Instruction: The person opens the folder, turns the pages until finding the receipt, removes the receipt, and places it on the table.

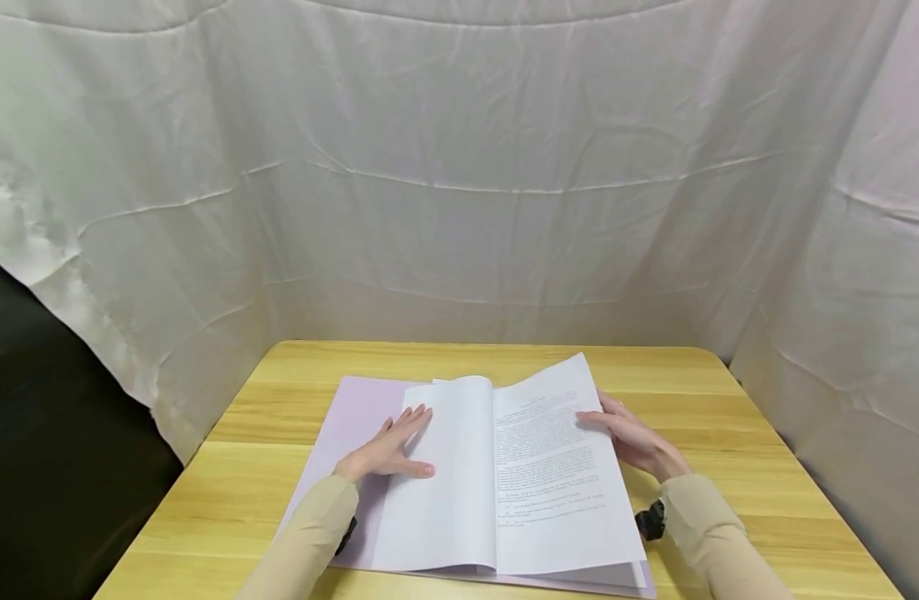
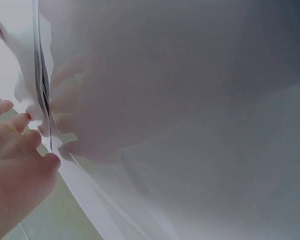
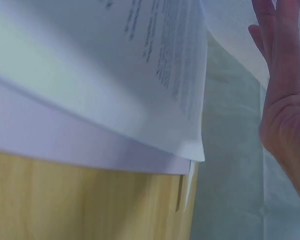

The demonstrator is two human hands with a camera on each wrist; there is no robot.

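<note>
A stack of white printed papers (image 1: pixel 444 500) lies spread in a lilac folder (image 1: pixel 357 408) on the wooden table. Its left side shows blank backs that bulge near the middle fold. My left hand (image 1: pixel 387 454) rests on those blank backs with fingers spread; it also appears at the left of the left wrist view (image 2: pixel 20 170). On the right, a printed page (image 1: pixel 552 467) lifts at its upper corner. My right hand (image 1: pixel 635 437) pinches that page's right edge, thumb on top and the other fingers behind the paper. In the right wrist view, the hand (image 3: pixel 287 100) is partly cut off.
The wooden table (image 1: pixel 736 467) extends around the folder on both sides. Pale cloth curtains (image 1: pixel 459 225) hang behind and at the sides. Each wrist carries a small black device (image 1: pixel 651 521). A dark area (image 1: pixel 54 433) lies beyond the left curtain.
</note>
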